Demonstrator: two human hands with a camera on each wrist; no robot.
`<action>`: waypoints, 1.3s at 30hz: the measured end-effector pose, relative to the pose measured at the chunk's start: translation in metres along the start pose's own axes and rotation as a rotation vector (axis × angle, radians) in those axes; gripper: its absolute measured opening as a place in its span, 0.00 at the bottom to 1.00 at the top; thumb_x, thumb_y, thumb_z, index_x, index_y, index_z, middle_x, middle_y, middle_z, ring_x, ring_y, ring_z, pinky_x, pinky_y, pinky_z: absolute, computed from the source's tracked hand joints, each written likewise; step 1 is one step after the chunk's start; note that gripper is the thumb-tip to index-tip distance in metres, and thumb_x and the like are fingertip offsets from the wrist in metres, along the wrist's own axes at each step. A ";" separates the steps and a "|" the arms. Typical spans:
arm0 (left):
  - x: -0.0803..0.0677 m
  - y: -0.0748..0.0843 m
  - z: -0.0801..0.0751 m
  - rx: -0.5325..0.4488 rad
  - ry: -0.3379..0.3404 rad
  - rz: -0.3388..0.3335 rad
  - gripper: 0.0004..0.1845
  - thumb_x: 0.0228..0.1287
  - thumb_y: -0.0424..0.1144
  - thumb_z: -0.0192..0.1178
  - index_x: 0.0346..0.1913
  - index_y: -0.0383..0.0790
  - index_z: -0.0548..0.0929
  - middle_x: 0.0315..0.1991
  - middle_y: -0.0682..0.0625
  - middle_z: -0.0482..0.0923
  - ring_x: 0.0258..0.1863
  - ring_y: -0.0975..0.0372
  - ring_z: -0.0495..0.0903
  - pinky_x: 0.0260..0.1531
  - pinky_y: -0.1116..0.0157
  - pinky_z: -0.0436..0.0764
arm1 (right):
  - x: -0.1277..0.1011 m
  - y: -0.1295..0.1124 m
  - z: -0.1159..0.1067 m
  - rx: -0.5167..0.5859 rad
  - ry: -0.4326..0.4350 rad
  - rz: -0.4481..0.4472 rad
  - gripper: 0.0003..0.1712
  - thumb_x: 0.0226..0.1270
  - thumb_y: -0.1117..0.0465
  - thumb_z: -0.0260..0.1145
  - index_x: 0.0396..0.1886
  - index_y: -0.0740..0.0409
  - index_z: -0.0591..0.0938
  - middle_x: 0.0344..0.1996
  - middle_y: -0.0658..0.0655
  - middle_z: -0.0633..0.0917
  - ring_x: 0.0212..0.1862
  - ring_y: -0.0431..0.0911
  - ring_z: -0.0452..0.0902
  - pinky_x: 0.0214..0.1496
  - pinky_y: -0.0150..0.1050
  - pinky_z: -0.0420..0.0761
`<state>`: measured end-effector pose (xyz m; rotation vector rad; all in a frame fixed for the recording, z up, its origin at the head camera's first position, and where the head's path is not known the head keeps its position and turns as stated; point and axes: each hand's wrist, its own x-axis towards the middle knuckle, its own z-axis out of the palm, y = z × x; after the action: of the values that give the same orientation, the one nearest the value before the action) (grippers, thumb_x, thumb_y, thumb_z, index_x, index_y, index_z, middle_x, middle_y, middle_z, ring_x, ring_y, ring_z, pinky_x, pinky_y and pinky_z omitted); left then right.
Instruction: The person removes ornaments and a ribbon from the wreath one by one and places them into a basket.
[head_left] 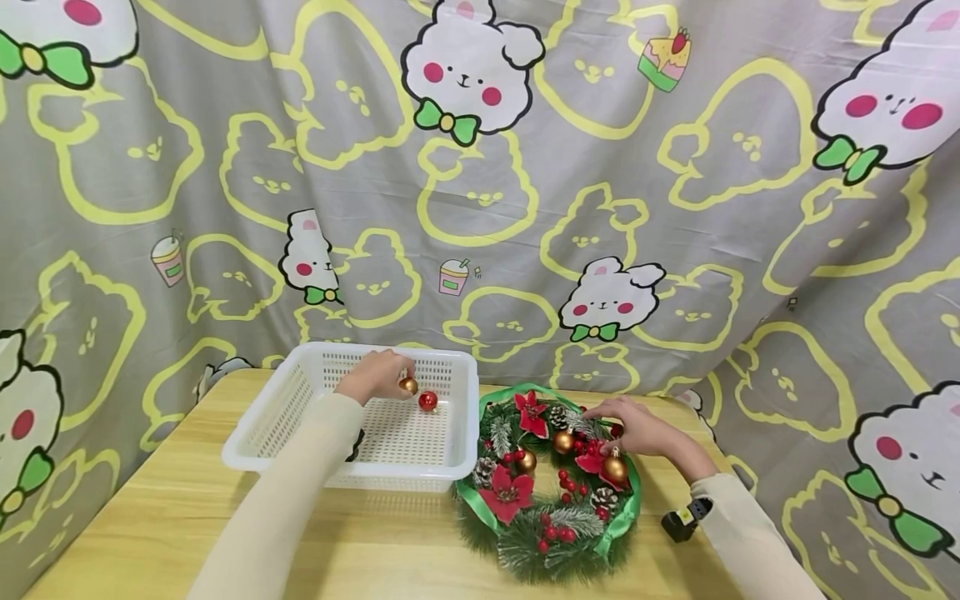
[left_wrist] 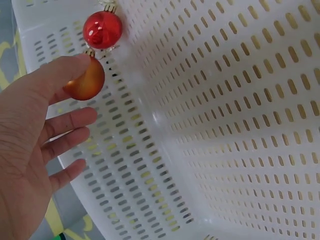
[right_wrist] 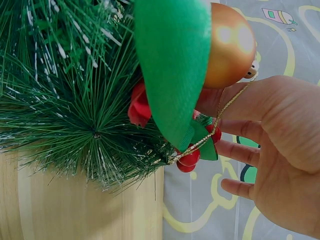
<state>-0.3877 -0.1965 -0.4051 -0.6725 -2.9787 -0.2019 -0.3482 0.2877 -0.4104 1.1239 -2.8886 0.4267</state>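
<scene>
Head view: left hand (head_left: 377, 375) reaches into the white basket (head_left: 255, 433), fingertips pinching a gold bauble (head_left: 408, 385); a red bauble (head_left: 427, 401) lies on the basket floor just beside it. Right hand (head_left: 637, 427) rests on the wreath's (head_left: 551, 479) far right edge, near another gold bauble (head_left: 615, 467). The wreath lies flat on the wooden table (head_left: 150, 517), touching the basket's right wall.

Left wrist view: thumb and forefinger hold the gold bauble (left_wrist: 86, 80) lightly; remaining fingers (left_wrist: 67, 122) are spread and straight. The red bauble (left_wrist: 102, 30) touches it from above. Risk: with so light a pinch, the smooth ball could slip, strike the red one and send both rolling across the basket floor.

Right wrist view: fingers (right_wrist: 240, 150) are loosely extended beside a gold bauble (right_wrist: 230, 45), its gold cord (right_wrist: 220, 117) running across the fingers into the needles behind the green ribbon (right_wrist: 172, 65). Whether the hand truly grips the cord cannot be told. Risk: the cord looks caught among berries and needles, so a pull might drag the wreath or snap the loop.
</scene>
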 end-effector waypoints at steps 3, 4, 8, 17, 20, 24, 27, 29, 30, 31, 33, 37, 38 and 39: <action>0.000 0.000 0.001 0.020 -0.004 -0.003 0.11 0.55 0.42 0.73 0.40 0.44 0.87 0.33 0.51 0.82 0.30 0.60 0.71 0.35 0.58 0.73 | 0.000 0.000 0.000 -0.005 -0.001 0.001 0.33 0.53 0.60 0.80 0.61 0.54 0.83 0.55 0.59 0.85 0.59 0.63 0.74 0.58 0.64 0.74; 0.000 -0.001 0.001 0.027 -0.008 -0.007 0.11 0.56 0.42 0.73 0.40 0.44 0.87 0.34 0.51 0.82 0.32 0.59 0.72 0.37 0.57 0.74 | 0.000 -0.001 0.000 -0.005 -0.001 0.002 0.33 0.53 0.60 0.80 0.62 0.54 0.83 0.55 0.59 0.85 0.59 0.63 0.74 0.58 0.64 0.74; -0.002 -0.004 0.005 0.060 -0.018 -0.018 0.13 0.55 0.43 0.74 0.42 0.45 0.86 0.38 0.50 0.78 0.41 0.56 0.74 0.45 0.51 0.76 | 0.000 -0.001 0.000 0.002 -0.002 0.013 0.33 0.53 0.60 0.80 0.62 0.54 0.83 0.56 0.59 0.85 0.59 0.64 0.74 0.58 0.65 0.73; -0.001 -0.007 0.013 0.072 -0.022 -0.024 0.16 0.53 0.45 0.76 0.44 0.45 0.86 0.43 0.47 0.79 0.49 0.51 0.76 0.53 0.44 0.76 | 0.000 -0.002 0.000 0.006 -0.006 0.024 0.33 0.53 0.60 0.80 0.62 0.53 0.83 0.55 0.59 0.85 0.59 0.64 0.74 0.58 0.65 0.73; 0.000 -0.008 0.013 0.078 -0.037 -0.035 0.20 0.51 0.45 0.78 0.47 0.45 0.86 0.46 0.46 0.79 0.52 0.50 0.76 0.56 0.43 0.76 | 0.000 -0.002 0.000 0.000 -0.005 0.013 0.33 0.54 0.60 0.80 0.62 0.54 0.83 0.55 0.59 0.85 0.59 0.64 0.74 0.58 0.64 0.74; 0.002 -0.010 0.014 0.083 -0.035 -0.031 0.21 0.50 0.46 0.78 0.47 0.45 0.86 0.46 0.47 0.80 0.51 0.50 0.76 0.55 0.43 0.76 | 0.000 -0.002 -0.001 -0.003 -0.005 0.005 0.33 0.54 0.60 0.79 0.62 0.55 0.83 0.55 0.59 0.85 0.59 0.64 0.74 0.57 0.64 0.74; 0.002 -0.011 0.014 0.073 -0.033 -0.029 0.21 0.49 0.45 0.78 0.47 0.45 0.86 0.45 0.47 0.80 0.51 0.50 0.76 0.55 0.43 0.75 | -0.001 -0.003 -0.001 -0.001 -0.006 0.004 0.32 0.54 0.60 0.79 0.62 0.55 0.83 0.55 0.59 0.85 0.59 0.64 0.74 0.57 0.64 0.74; 0.001 -0.011 0.013 0.066 -0.034 -0.033 0.22 0.48 0.45 0.78 0.47 0.45 0.86 0.46 0.47 0.80 0.51 0.50 0.76 0.56 0.43 0.75 | -0.001 -0.003 -0.001 -0.001 -0.005 0.004 0.32 0.54 0.60 0.79 0.62 0.54 0.83 0.55 0.59 0.85 0.59 0.64 0.74 0.57 0.65 0.74; 0.000 -0.010 0.012 0.064 -0.037 -0.038 0.22 0.48 0.44 0.79 0.47 0.45 0.86 0.46 0.47 0.81 0.51 0.50 0.76 0.56 0.43 0.75 | -0.001 -0.003 -0.001 0.000 -0.005 0.003 0.32 0.54 0.60 0.79 0.62 0.54 0.83 0.55 0.59 0.85 0.59 0.64 0.74 0.57 0.65 0.74; 0.000 -0.009 0.011 0.060 -0.041 -0.046 0.22 0.47 0.44 0.79 0.48 0.44 0.86 0.47 0.47 0.81 0.52 0.50 0.76 0.57 0.43 0.75 | -0.001 -0.003 -0.001 0.000 -0.004 0.003 0.32 0.54 0.60 0.79 0.62 0.54 0.83 0.55 0.59 0.85 0.59 0.64 0.74 0.57 0.65 0.74; 0.000 -0.009 0.010 0.055 -0.046 -0.055 0.23 0.47 0.44 0.79 0.48 0.44 0.87 0.47 0.47 0.81 0.53 0.50 0.77 0.58 0.43 0.74 | 0.000 -0.003 -0.001 0.000 -0.003 0.002 0.32 0.54 0.60 0.79 0.62 0.54 0.83 0.55 0.59 0.85 0.59 0.64 0.74 0.58 0.65 0.74; 0.000 -0.007 0.007 0.041 -0.054 -0.073 0.22 0.48 0.43 0.78 0.49 0.44 0.87 0.48 0.47 0.82 0.53 0.49 0.77 0.59 0.43 0.74 | 0.000 -0.003 -0.001 0.005 -0.001 0.004 0.32 0.54 0.60 0.80 0.61 0.54 0.83 0.55 0.59 0.85 0.59 0.64 0.74 0.58 0.65 0.73; 0.000 -0.007 0.006 0.039 -0.052 -0.076 0.22 0.49 0.43 0.78 0.48 0.44 0.87 0.48 0.47 0.82 0.53 0.49 0.77 0.59 0.43 0.74 | 0.000 -0.003 0.000 0.003 0.002 -0.001 0.32 0.54 0.60 0.80 0.61 0.54 0.83 0.55 0.59 0.85 0.59 0.64 0.74 0.58 0.65 0.74; 0.000 -0.006 0.006 0.036 -0.052 -0.078 0.22 0.49 0.43 0.78 0.49 0.44 0.87 0.48 0.47 0.82 0.53 0.49 0.77 0.59 0.43 0.74 | 0.000 -0.003 0.000 0.006 0.004 -0.001 0.32 0.54 0.60 0.80 0.61 0.55 0.84 0.55 0.59 0.85 0.59 0.64 0.75 0.58 0.65 0.73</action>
<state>-0.3906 -0.2015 -0.4113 -0.5668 -3.0525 -0.1369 -0.3460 0.2859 -0.4095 1.1238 -2.8848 0.4381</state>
